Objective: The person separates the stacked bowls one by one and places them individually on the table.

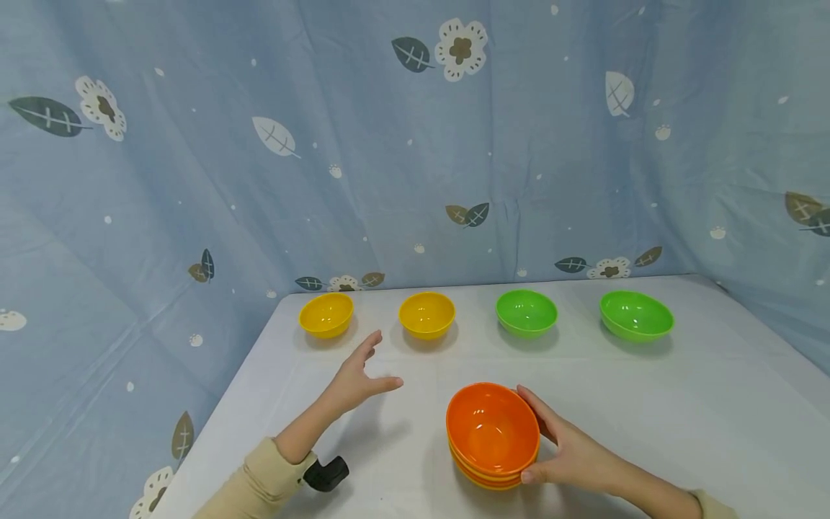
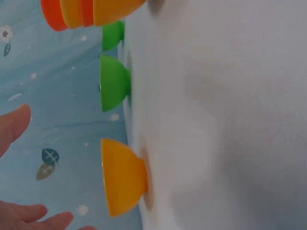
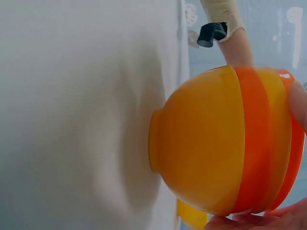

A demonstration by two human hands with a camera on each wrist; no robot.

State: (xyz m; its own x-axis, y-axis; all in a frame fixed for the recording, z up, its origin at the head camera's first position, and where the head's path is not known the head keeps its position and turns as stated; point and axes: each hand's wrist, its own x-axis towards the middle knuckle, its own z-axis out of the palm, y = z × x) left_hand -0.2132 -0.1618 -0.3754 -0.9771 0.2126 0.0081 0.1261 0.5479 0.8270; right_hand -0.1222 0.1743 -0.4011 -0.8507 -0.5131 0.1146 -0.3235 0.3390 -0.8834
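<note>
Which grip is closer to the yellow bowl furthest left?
Left. The left grip is in front of the yellow bowl and to its right, not touching. The right grip is farther right, holding the bowl stack.

Eight glossy round bowls, by a clock centred on the four-bowl stack (image 1: 493,435) in the head view: two orange bowls (image 3: 254,143) and two yellow bowls (image 3: 201,143), nested there; two single yellow bowls (image 1: 326,317), at ten and eleven; two single bright-green bowls (image 1: 527,317), near half past twelve and two. Bare hands, two: left hand (image 1: 353,382), near half past nine; right hand (image 1: 573,450), at three.
</note>
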